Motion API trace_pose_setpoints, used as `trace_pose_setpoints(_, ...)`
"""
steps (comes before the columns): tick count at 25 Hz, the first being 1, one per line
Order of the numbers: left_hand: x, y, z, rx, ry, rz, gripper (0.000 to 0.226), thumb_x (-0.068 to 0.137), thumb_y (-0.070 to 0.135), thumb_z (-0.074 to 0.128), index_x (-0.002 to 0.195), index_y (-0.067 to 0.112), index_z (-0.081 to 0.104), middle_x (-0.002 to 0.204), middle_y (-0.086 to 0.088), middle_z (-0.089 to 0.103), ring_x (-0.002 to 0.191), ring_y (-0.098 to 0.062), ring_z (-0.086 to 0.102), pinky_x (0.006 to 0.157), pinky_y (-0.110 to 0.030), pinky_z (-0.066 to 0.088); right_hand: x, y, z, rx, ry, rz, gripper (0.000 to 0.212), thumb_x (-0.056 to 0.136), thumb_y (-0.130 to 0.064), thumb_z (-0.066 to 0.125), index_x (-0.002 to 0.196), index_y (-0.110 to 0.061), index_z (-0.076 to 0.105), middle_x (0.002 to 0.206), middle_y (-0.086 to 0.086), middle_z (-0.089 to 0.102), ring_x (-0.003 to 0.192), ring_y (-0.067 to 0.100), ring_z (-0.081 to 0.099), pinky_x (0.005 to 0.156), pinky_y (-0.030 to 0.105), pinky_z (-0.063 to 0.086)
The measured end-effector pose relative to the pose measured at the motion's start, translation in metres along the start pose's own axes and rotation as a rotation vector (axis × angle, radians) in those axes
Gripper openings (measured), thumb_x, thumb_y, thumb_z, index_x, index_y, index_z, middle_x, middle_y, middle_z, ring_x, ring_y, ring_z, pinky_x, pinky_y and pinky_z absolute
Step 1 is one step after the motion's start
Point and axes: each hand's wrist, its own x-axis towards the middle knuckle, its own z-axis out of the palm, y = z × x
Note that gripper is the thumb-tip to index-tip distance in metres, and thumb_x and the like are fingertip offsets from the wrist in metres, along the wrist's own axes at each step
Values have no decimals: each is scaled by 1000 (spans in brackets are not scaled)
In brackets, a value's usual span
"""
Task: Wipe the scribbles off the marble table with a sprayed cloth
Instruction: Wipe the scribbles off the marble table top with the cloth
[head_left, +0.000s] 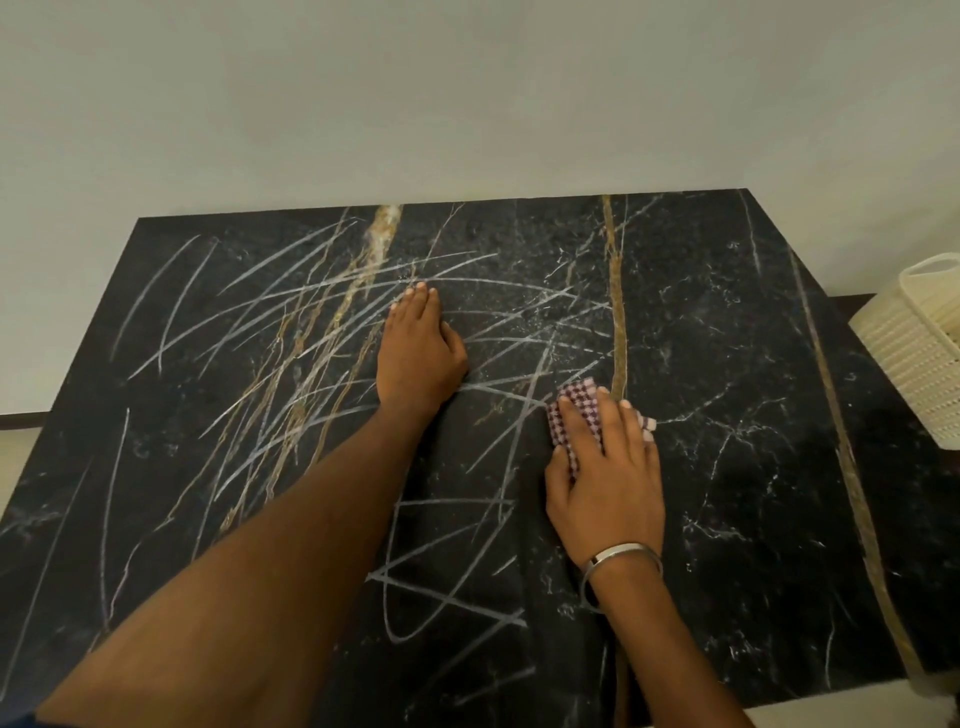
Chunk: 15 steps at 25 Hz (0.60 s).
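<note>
A black marble table (753, 322) with gold and white veins fills the view. White scribbles (291, 322) cross its left and middle parts, and more run down the near middle. My right hand (608, 478) presses flat on a folded red-and-white checked cloth (576, 402) right of centre, next to a gold vein. My left hand (418, 348) lies palm down on the marble at the centre, fingers together, holding nothing. The right part of the table shows only veins.
A cream woven basket (919, 353) stands at the table's right edge. A pale wall (467, 104) runs along the far edge. A metal bangle (618, 558) sits on my right wrist.
</note>
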Motion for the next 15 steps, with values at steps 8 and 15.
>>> trace_pose_setpoints(8, 1, 1, 1, 23, 3, -5, 55, 97, 26, 36, 148, 6, 32, 156, -10, 30, 146, -20, 23, 121, -35, 14, 9, -33, 6, 1, 21, 4, 55, 92, -39, 38, 146, -35, 32, 158, 0, 21, 146, 25, 16, 119, 47, 14)
trace_pose_setpoints(15, 0, 0, -1, 12, -12, -10, 55, 98, 27, 36, 149, 8, 30, 157, -9, 28, 146, -19, 21, 122, -35, 13, 38, -3, 2, 2, -11, 13, 56, 90, -41, 36, 146, -35, 33, 158, 0, 22, 145, 25, 17, 117, 49, 19)
